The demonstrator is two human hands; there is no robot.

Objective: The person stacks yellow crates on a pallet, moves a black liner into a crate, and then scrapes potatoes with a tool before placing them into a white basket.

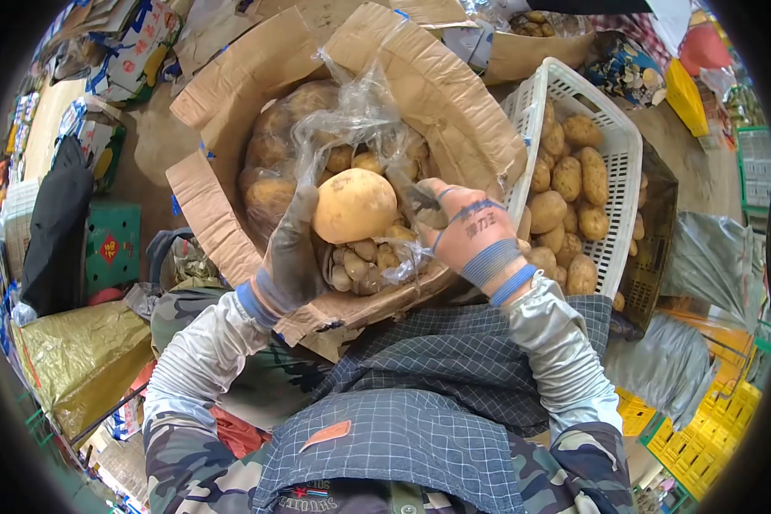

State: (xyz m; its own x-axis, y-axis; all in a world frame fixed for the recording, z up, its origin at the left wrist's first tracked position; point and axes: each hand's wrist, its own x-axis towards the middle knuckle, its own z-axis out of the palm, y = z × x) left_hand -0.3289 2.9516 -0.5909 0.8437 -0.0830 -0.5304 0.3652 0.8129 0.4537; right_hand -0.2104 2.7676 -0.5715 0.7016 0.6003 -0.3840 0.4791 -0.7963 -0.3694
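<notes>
An open cardboard box [467, 128] with its flaps spread holds potatoes in clear plastic bags. My left hand [289, 261], in a dirty glove, lies along the left side of a large pale potato [356, 206], its fingers stretched upward. On the right, my right hand [471, 224], gloved too, has its fingers bent at the edge of the clear plastic bag [351, 116]; what they hold, if anything, is hidden. Smaller potatoes [361, 265] lie below the large one, between my hands.
Right of the box stands a white plastic crate [618, 137] of potatoes, with a dark crate [660, 206] beyond it. A green box [111, 244] and a yellow sack [81, 360] are on the left. Grey plastic sheeting [664, 364] lies at the lower right.
</notes>
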